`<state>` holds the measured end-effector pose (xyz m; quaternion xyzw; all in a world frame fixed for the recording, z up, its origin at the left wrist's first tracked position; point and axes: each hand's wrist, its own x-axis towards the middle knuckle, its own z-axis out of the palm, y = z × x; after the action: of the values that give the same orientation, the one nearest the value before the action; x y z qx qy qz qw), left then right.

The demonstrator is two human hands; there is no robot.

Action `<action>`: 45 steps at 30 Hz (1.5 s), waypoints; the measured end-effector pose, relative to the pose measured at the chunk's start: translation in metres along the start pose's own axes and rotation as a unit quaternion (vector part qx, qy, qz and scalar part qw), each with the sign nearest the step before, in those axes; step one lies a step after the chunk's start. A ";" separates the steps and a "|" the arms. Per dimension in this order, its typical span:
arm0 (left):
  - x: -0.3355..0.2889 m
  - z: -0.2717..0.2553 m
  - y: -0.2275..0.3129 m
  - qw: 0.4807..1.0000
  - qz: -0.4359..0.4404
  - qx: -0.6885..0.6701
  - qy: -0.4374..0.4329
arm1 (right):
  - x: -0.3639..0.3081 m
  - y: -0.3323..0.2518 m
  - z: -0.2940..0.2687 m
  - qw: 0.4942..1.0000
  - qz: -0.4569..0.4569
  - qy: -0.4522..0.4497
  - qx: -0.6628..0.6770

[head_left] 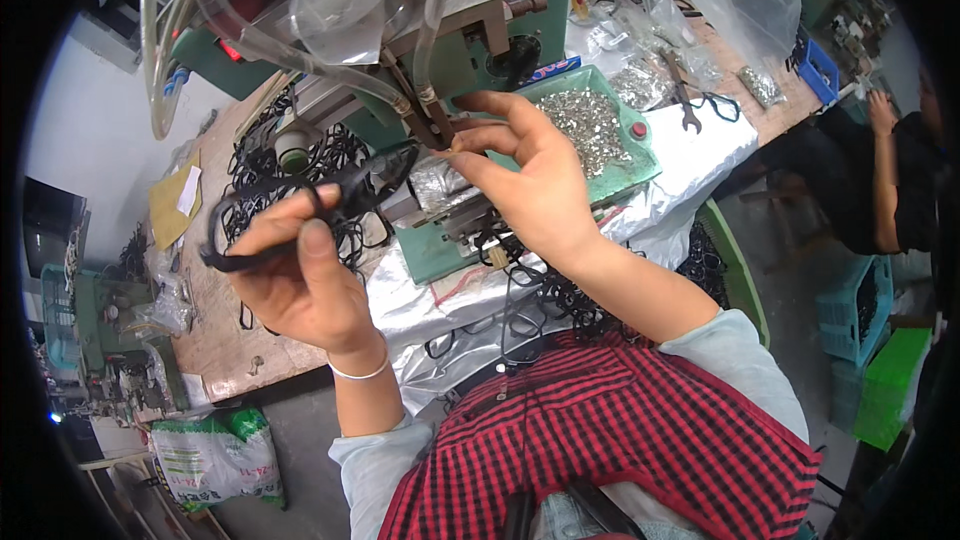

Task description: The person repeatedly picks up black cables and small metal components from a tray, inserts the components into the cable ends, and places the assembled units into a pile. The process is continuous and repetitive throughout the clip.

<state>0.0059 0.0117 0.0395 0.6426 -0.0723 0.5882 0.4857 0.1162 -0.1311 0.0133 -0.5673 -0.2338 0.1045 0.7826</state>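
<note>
Black loop (235,262), one: in my curled left hand (310,285), left of the metal tooling (430,128). My right hand (535,175): thumb and fingers nearly meeting beside that tooling; contents, I cannot tell.

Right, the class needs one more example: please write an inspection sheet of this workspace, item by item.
Surface: worn brown wooden bench, partly covered with crinkled silver foil.
Job's things: green metal machine; green tray of small silvery metal pieces; black looped tool, probably scissors.
Clutter: tangled thin black cord loops, grey metal open-ended spanner, crumpled clear plastic bag.
Hands: left hand grips the tool; right hand has its fingertips at the machine's working end, any pinched part unclear.
Cables: clear flexible tubes at the machine.
Surroundings: another person at right, turquoise plastic crate, white-and-green sack.
</note>
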 end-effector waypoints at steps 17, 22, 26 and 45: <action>0.024 -0.014 -0.012 0.996 -0.075 -0.020 0.036 | 0.000 0.001 0.009 0.986 0.099 -0.004 0.132; -0.015 -0.010 -0.006 0.994 0.010 0.046 -0.103 | 0.000 -0.008 -0.022 0.991 -0.006 -0.091 -0.099; -0.034 0.004 -0.008 0.902 0.221 0.202 -0.310 | 0.024 0.029 -0.091 0.947 -0.133 0.089 -0.278; -0.094 -0.068 0.034 0.890 0.126 0.406 -0.168 | 0.004 0.081 -0.132 0.716 -0.215 0.075 -0.660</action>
<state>-0.0908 -0.0026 -0.0307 0.8582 0.0121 0.5060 0.0852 0.1914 -0.2130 -0.0941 -0.8803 -0.2997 -0.2900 0.2263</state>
